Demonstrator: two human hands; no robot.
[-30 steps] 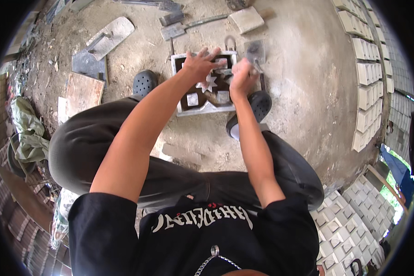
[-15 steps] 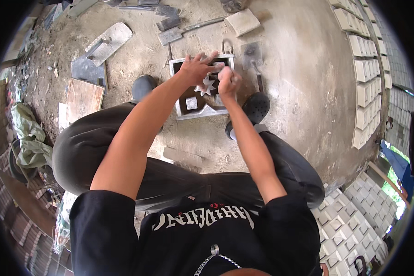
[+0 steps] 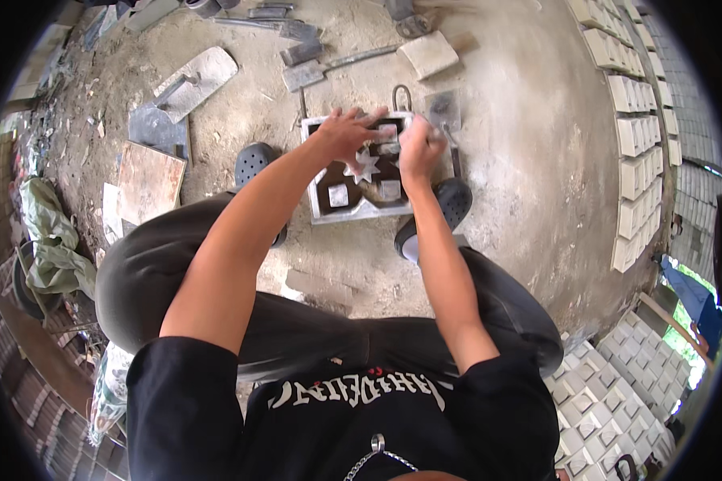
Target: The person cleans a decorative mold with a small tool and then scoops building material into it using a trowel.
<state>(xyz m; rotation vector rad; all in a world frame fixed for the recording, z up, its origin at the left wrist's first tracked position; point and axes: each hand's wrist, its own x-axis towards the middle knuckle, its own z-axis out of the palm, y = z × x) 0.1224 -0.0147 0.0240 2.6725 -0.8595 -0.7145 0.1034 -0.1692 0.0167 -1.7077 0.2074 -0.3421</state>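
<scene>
Square mould [image 3: 329, 216] on the dusty floor between my feet, grey-rimmed, boxy. My left hand [image 3: 346, 135]: palm down over its far side, fingers spread wide, grasping nothing that I can see; thumb just beside the pale star [image 3: 365, 167]. Cannot tell how hard, if at all, it presses. My right hand [image 3: 419, 150]: clenched into a fist at the far right corner, over the rim; knuckles slightly blurred. Cannot tell whether anything sits inside the fist.

Inside the mould: dark bed, star near the middle. Pale square blocks around it: near-left block [image 3: 338, 195], near-right block [image 3: 390, 190], another partly covered by my left fingers. Near wall rises inward to a peak pointing at the star. Metal loop [image 3: 402, 98] stands off the far right edge.

Further out: my left clog [image 3: 253, 164] to one side, right clog [image 3: 453, 202] on the other, close to the mould. Flat trowel [image 3: 443, 110] just beyond my fist. Off left, a plastering float [image 3: 196, 84] and wooden board [image 3: 150, 183]. Far right, rows of pale cast pieces [image 3: 638, 138].
</scene>
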